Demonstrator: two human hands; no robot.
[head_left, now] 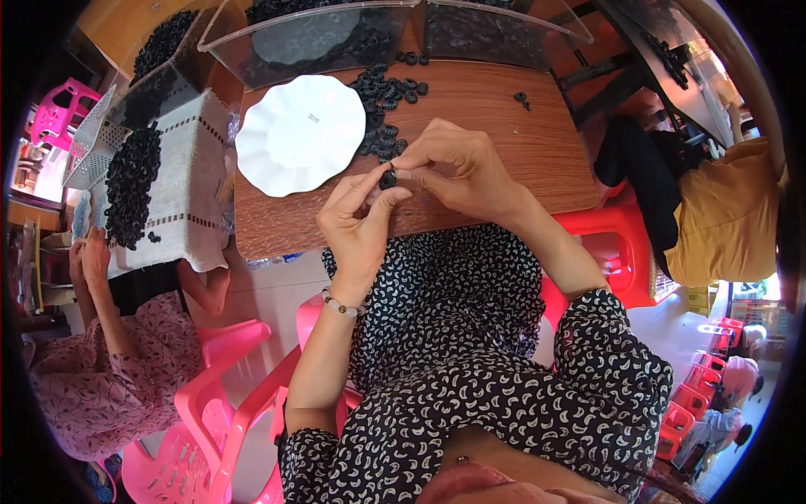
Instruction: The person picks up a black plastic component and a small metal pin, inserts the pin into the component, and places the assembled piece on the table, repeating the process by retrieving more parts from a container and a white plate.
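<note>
A small black part, round at the end that shows, is held above the table's near edge. The fingertips of my left hand close around it from the left. From the right, the thumb and fingers of my right hand pinch at the same part; how much of it they grip is hidden. Just beyond my hands, a loose pile of small black plastic parts lies on the brown wooden table. Left of that pile sits a white plate with a wavy rim.
Clear plastic bins of black parts line the far edge. Two small black pieces lie at the table's right. On the left, a cloth-covered table bears a black heap beside another person's hands. Pink chairs stand nearby.
</note>
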